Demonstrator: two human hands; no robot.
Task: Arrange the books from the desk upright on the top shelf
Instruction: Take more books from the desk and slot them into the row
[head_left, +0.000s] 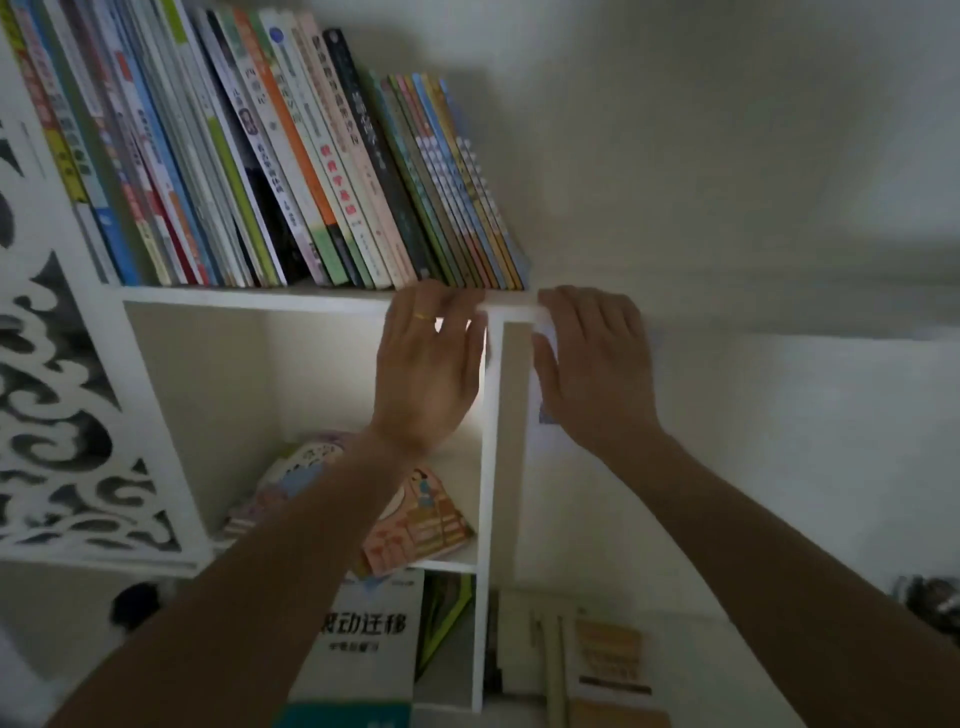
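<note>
A head-camera view looks up at a white shelf (260, 297) against a pale wall. A row of books (291, 156) stands on the top shelf, spines out, all leaning left, filling it from the left side to its right end. Two bare arms reach up from below. The left hand (428, 364), wearing a ring (423, 315), lies with fingers straight and slightly spread, fingertips at the shelf's front edge just under the last books. The right hand (597, 358) lies flat, fingers straight, at the shelf's right corner; neither hand grips anything. In the compartment below, a pink book (415, 519) lies flat. Lower still, more books lie on the desk (685, 639).
</note>
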